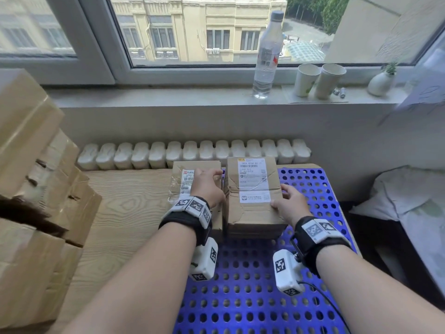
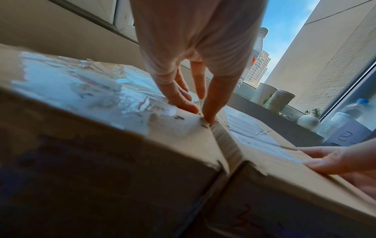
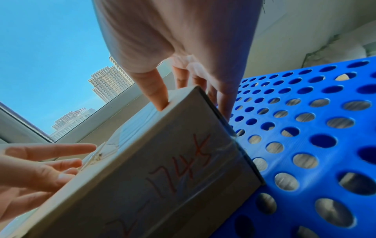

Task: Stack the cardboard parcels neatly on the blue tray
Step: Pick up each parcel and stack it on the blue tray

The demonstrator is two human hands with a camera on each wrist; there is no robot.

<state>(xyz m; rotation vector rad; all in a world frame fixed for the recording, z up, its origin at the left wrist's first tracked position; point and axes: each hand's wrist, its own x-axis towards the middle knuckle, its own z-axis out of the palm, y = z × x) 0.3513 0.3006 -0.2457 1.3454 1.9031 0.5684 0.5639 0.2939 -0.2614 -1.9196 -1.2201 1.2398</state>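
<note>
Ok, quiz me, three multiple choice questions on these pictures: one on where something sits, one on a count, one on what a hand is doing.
1. Where does the water bottle stand?
A. windowsill
B. blue tray
C. wooden table

2. How many paper cups stand by it?
A. one
B. two
C. four

3. What is the right hand doing?
A. hanging free
B. holding a cup
C. gripping the labelled parcel

Answers:
1 A, it stands on the sill before the glass.
2 B, two stand side by side.
3 C, thumb on top, fingers down its right side.
</note>
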